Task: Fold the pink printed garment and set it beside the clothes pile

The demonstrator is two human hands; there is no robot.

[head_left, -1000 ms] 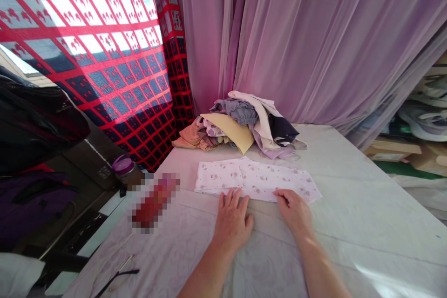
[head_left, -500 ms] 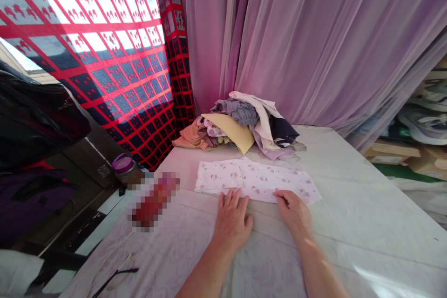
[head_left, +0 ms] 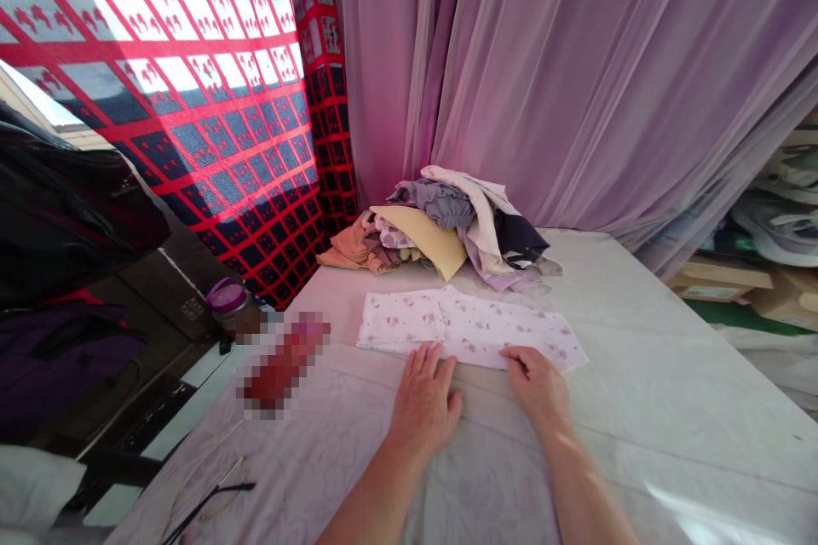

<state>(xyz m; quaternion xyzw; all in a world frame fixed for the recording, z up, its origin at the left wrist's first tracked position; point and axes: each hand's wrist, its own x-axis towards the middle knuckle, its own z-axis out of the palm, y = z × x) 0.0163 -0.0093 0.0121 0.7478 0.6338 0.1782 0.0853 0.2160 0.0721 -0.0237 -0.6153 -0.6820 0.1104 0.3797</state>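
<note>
A pair of white pants (head_left: 473, 325) with small pink and grey prints, as its outline suggests, lies folded into a long flat strip on the bed-like surface (head_left: 645, 358). My left hand (head_left: 427, 396) rests palm down at the strip's near edge, fingers stretched out and fingertips on the cloth left of its middle. At the same near edge, farther right, my right hand (head_left: 540, 387) has its fingers bent, with index finger and thumb close together on the cloth. The cloth between those fingers is mostly hidden.
Behind the strip sits a heap of clothes (head_left: 418, 230). Eyeglasses (head_left: 210, 498) and a blurred-out red object (head_left: 281, 370) lie to the left, near a purple-lidded jar (head_left: 228, 302). Purple curtains (head_left: 511, 85) hang behind; boxes (head_left: 719, 279) and shoes (head_left: 783, 226) stand at right.
</note>
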